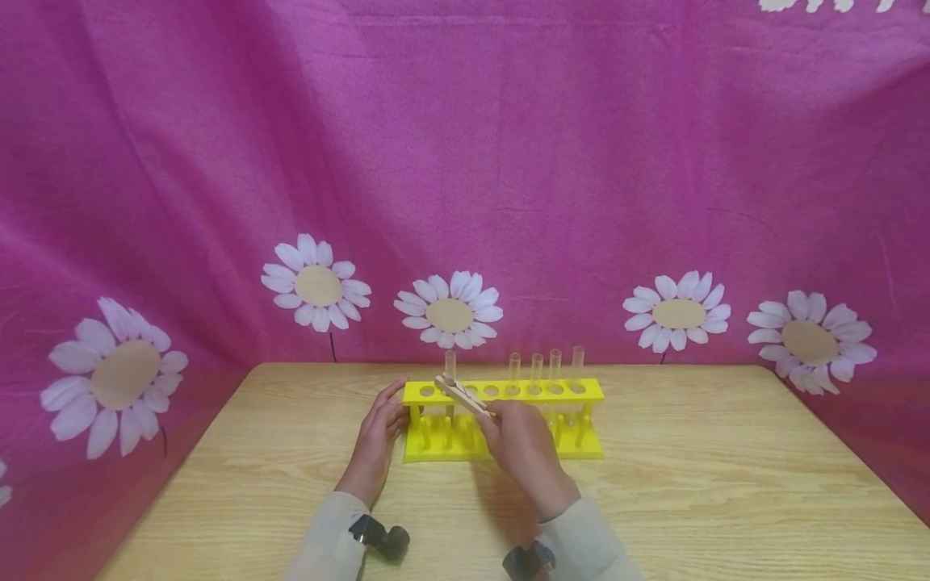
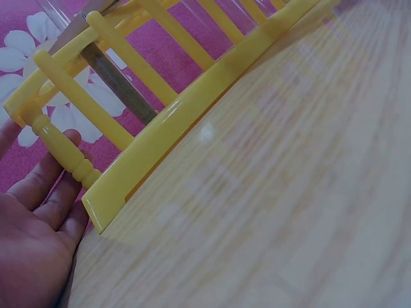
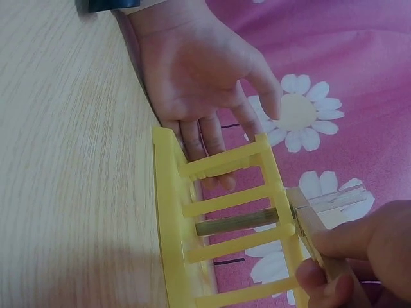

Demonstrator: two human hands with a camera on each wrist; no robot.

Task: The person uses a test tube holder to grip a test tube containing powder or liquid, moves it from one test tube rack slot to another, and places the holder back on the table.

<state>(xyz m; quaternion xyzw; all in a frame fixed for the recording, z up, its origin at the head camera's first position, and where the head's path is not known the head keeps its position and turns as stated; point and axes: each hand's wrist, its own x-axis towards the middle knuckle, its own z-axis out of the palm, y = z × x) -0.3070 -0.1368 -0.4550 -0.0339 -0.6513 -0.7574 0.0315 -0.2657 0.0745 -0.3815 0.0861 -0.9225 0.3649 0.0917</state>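
Note:
A yellow test tube rack (image 1: pixel 443 454) stands on the table with clear test tubes in it. In its second hole from the left is a test tube (image 1: pixel 450 365) whose lower part holds dark greenish liquid, seen in the right wrist view. My right hand (image 1: pixel 525 442) grips a wooden test tube holder (image 1: pixel 465 395), whose far end lies at that tube just above the rack's top. My left hand (image 1: pixel 376 440) is at the rack's left end, palm facing it, with fairly straight fingers reaching behind the turned end post (image 2: pixel 61 144). Whether the holder's jaws clamp the tube, I cannot tell.
Several other clear test tubes (image 1: pixel 537 369) stand upright in the rack's right half. Wood-grain table top (image 1: pixel 690 484) extends on both sides. Behind it hangs a magenta cloth (image 1: pixel 552 202) printed with white daisies.

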